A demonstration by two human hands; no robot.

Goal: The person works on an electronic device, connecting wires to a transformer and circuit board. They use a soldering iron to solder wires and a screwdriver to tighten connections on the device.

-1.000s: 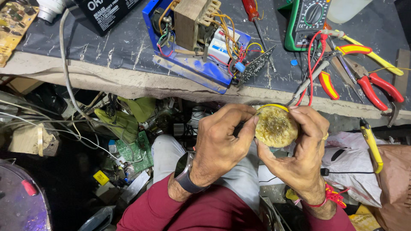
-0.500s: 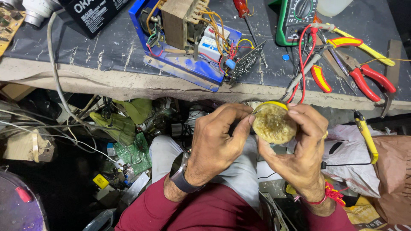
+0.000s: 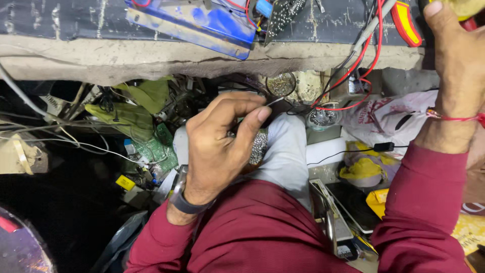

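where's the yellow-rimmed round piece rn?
Head view, top right corner: the right hand holds the round piece up over the bench, mostly cropped.

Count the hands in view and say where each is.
2. The left hand is at centre, below the bench edge, pinching something thin. The right hand is at upper right, raised over the bench; its fingertips are cropped.

Rough, chipped bench edge (image 3: 151,58); glossy blue metal chassis (image 3: 202,23); red cloth sleeve (image 3: 262,227).
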